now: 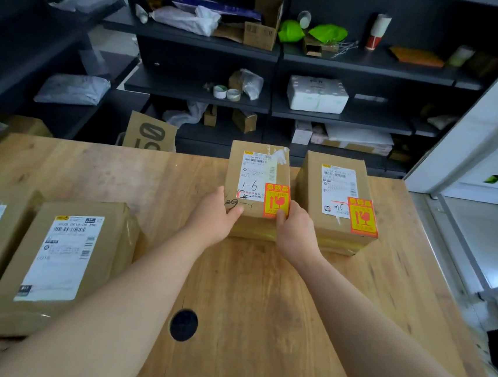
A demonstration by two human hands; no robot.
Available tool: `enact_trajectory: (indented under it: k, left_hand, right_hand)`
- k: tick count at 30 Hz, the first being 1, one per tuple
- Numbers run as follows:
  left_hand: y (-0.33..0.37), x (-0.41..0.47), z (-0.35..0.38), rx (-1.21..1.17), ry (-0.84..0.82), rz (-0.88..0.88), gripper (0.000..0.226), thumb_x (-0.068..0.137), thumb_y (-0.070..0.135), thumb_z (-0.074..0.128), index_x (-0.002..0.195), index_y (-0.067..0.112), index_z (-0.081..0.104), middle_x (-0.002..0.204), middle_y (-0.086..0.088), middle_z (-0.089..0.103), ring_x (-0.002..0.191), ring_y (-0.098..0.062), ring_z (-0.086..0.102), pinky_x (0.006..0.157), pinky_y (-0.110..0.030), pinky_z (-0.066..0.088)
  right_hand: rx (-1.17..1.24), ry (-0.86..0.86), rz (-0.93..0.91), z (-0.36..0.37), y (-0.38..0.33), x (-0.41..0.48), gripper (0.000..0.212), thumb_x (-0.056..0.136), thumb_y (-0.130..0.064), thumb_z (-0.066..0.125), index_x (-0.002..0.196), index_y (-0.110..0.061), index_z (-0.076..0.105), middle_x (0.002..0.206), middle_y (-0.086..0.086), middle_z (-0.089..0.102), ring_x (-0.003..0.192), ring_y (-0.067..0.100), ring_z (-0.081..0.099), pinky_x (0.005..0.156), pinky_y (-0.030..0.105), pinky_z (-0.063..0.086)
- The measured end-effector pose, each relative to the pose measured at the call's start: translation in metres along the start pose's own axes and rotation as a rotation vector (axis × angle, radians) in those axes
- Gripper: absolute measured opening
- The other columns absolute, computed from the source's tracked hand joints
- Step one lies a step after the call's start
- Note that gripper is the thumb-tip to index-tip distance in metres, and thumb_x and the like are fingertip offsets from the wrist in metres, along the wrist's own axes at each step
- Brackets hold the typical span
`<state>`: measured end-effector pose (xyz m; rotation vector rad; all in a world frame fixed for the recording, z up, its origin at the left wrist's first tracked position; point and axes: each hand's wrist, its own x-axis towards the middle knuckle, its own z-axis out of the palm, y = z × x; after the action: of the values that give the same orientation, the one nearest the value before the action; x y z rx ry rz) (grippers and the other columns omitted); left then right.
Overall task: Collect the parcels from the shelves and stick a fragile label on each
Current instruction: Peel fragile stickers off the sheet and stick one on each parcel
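A parcel storeroom: dark grey metal shelving [195, 41] is spanning ten to two o'clock, holding grey plastic mailer bags [73, 89] and white tape rolls [226, 92], while brown cardboard parcels [61, 258] with printed shipping labels are lying on the pale wooden table [261, 296].

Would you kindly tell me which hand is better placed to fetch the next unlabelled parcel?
Left, probably. The nearest unlabelled parcel lies on the table's left side, so the left hand need only swing over; the right hand would cross the body. Both now grip the labelled parcel.
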<state>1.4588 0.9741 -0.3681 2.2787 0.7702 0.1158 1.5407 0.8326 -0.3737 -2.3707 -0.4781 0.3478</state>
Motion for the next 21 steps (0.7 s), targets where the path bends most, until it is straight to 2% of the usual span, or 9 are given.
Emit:
enact_trajectory:
  k: [3, 5, 7, 11, 14, 17, 21]
  left_hand:
    - [0.001, -0.003, -0.004, 0.090, 0.003, 0.004, 0.029, 0.095, 0.034, 0.049, 0.116, 0.015, 0.049, 0.112, -0.002, 0.059, 0.092, -0.019, 0.056, 0.070, -0.030, 0.045]
    - [0.002, -0.010, -0.011, 0.232, 0.027, 0.045, 0.024, 0.096, 0.036, 0.046, 0.106, 0.014, 0.049, 0.105, -0.003, 0.059, 0.087, -0.020, 0.054, 0.067, -0.031, 0.043]
    - [0.004, -0.023, -0.023, 0.401, 0.065, 0.117, 0.026, 0.097, 0.038, 0.042, 0.103, 0.014, 0.049, 0.104, -0.005, 0.057, 0.091, -0.023, 0.052, 0.072, -0.033, 0.042]
    - [-0.001, -0.061, -0.049, 0.632, 0.126, 0.224, 0.030, 0.097, 0.038, 0.039, 0.112, 0.015, 0.050, 0.113, -0.003, 0.057, 0.107, -0.024, 0.051, 0.089, -0.035, 0.041]
    - [-0.022, -0.099, -0.072, 0.710, 0.154, 0.285, 0.030, 0.097, 0.039, 0.039, 0.113, 0.016, 0.050, 0.115, -0.001, 0.057, 0.108, -0.022, 0.050, 0.094, -0.034, 0.038]
    - [-0.057, -0.138, -0.099, 0.752, 0.148, 0.240, 0.036, 0.095, 0.040, 0.043, 0.118, 0.014, 0.051, 0.118, -0.002, 0.057, 0.111, -0.023, 0.050, 0.096, -0.035, 0.037]
    - [-0.112, -0.186, -0.141, 0.789, 0.145, 0.115, 0.038, 0.088, 0.036, 0.053, 0.115, 0.009, 0.057, 0.110, -0.008, 0.062, 0.104, -0.028, 0.054, 0.090, -0.039, 0.044]
  right_hand:
    - [-0.117, 0.018, -0.053, -0.007, -0.008, -0.006, 0.017, 0.101, -0.018, 0.041, 0.113, -0.010, 0.051, 0.108, 0.005, 0.055, 0.090, 0.017, 0.052, 0.072, 0.027, 0.040]
    - [-0.253, 0.023, -0.113, -0.013, -0.016, -0.013, 0.017, 0.098, -0.013, 0.046, 0.113, -0.009, 0.052, 0.111, 0.005, 0.054, 0.095, 0.019, 0.054, 0.075, 0.029, 0.045]
    - [-0.389, 0.043, -0.184, -0.018, -0.023, -0.022, 0.017, 0.096, -0.011, 0.049, 0.112, -0.009, 0.054, 0.113, 0.003, 0.055, 0.101, 0.022, 0.055, 0.080, 0.032, 0.048]
    - [-0.489, 0.094, -0.288, -0.023, -0.043, -0.047, 0.016, 0.096, -0.017, 0.045, 0.107, -0.010, 0.056, 0.109, 0.002, 0.058, 0.103, 0.022, 0.056, 0.083, 0.031, 0.045]
    - [-0.495, 0.052, -0.336, -0.017, -0.064, -0.073, 0.024, 0.098, -0.020, 0.042, 0.115, -0.009, 0.054, 0.120, 0.004, 0.056, 0.113, 0.024, 0.051, 0.093, 0.032, 0.041]
    - [-0.482, 0.010, -0.397, 0.002, -0.088, -0.103, 0.032, 0.098, -0.021, 0.041, 0.126, -0.009, 0.051, 0.131, 0.004, 0.053, 0.121, 0.023, 0.048, 0.099, 0.031, 0.038]
    - [-0.457, -0.083, -0.469, 0.042, -0.118, -0.146, 0.028, 0.098, -0.025, 0.041, 0.118, -0.009, 0.053, 0.126, 0.005, 0.054, 0.122, 0.025, 0.048, 0.098, 0.031, 0.038]
